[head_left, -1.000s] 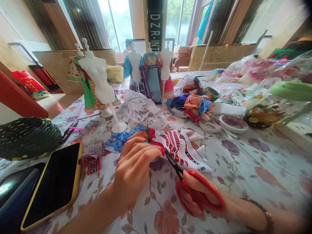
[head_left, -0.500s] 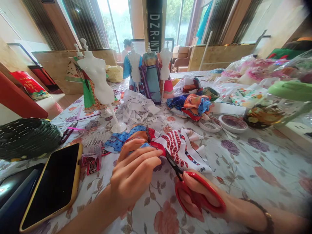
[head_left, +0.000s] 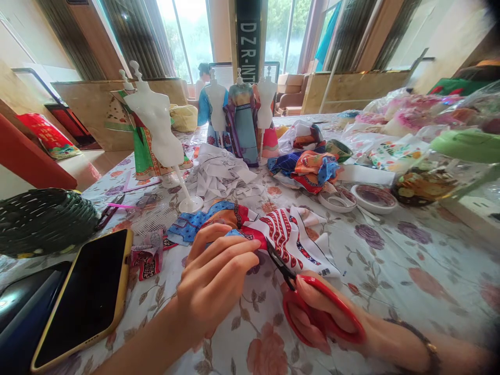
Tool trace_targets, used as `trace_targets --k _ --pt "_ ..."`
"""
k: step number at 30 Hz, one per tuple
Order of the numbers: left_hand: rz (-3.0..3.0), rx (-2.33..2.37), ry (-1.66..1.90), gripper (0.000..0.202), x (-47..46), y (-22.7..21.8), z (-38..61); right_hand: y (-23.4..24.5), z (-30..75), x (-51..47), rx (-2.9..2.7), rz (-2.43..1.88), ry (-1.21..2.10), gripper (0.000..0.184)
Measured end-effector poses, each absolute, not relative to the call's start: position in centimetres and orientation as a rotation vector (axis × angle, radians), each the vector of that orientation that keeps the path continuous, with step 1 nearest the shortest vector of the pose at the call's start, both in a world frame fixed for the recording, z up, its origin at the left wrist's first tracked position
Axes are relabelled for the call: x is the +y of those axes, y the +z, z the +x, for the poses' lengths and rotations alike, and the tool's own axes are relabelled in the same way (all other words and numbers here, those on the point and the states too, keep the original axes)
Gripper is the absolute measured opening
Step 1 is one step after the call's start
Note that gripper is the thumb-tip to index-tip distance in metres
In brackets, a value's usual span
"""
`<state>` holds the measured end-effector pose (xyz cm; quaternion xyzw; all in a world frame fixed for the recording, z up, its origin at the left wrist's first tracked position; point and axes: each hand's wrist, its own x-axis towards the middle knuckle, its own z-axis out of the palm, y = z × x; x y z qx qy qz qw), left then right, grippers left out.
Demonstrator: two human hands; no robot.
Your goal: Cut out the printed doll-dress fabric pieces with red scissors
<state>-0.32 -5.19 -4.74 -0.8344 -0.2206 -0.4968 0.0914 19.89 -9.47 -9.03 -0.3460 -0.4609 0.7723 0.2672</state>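
Note:
A piece of printed fabric (head_left: 281, 234), white with red patterned strips and a red section, lies across the middle of the table. My left hand (head_left: 216, 273) pinches its red part, fingers pressed together near the edge. Red-handled scissors (head_left: 344, 307) sit in my right hand (head_left: 312, 307), the thumb and fingers through the loops. Their dark blades reach the fabric's near edge, just right of my left fingertips. Blue and orange printed fabric (head_left: 219, 216) lies bunched behind my left hand, which partly hides it.
A bare white mannequin (head_left: 154, 122) stands behind the fabric, beside a heap of white scraps (head_left: 222, 169). At left are a phone (head_left: 84, 297) and a dark woven basket (head_left: 47, 221). Tape rolls (head_left: 373, 199), crumpled fabrics (head_left: 308, 164) and a green-lidded jar (head_left: 429, 179) lie to the right.
The scissors and my right hand have shifted slightly right and down, away from the left fingertips. My left hand stays in place on the fabric.

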Motion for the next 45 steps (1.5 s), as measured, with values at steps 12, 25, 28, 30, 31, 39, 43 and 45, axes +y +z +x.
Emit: trace_targets --k 12,25,28,30,31,39,43,45 --pt "-2.477 -0.631 -1.502 0.022 -5.2 -4.8 -0.3 -9.3 19.8 -9.3 -1.249 -0.843 2.112 0.064" --pt "-2.492 -0.663 -1.449 0.022 -5.3 -4.9 -0.5 -9.6 20.0 -9.5 -1.295 -0.846 2.033 0.066" --pt "-2.498 -0.669 -1.438 0.023 -5.3 -4.9 -0.6 -9.9 19.9 -9.5 -1.295 -0.794 2.013 0.064" --pt "-2.501 -0.662 -1.441 0.024 -5.4 -4.9 -0.6 -9.8 19.9 -9.5 -1.306 -0.789 2.008 0.065" --pt "-2.5 -0.654 -1.448 0.025 -5.4 -4.9 -0.6 -9.8 19.8 -9.6 -1.318 -0.789 2.006 0.066" --pt "-2.535 -0.854 -1.605 0.015 -5.3 -4.2 0.2 -9.8 19.9 -9.6 -1.383 -0.882 1.982 0.065" --pt "-2.579 -1.062 -1.485 0.004 -5.0 -4.5 0.2 -9.0 19.8 -9.6 -1.432 -0.957 1.955 0.068" --pt "-2.621 -1.072 -1.473 0.003 -4.8 -4.7 0.3 -8.7 19.7 -9.5 -1.437 -0.988 1.967 0.069"
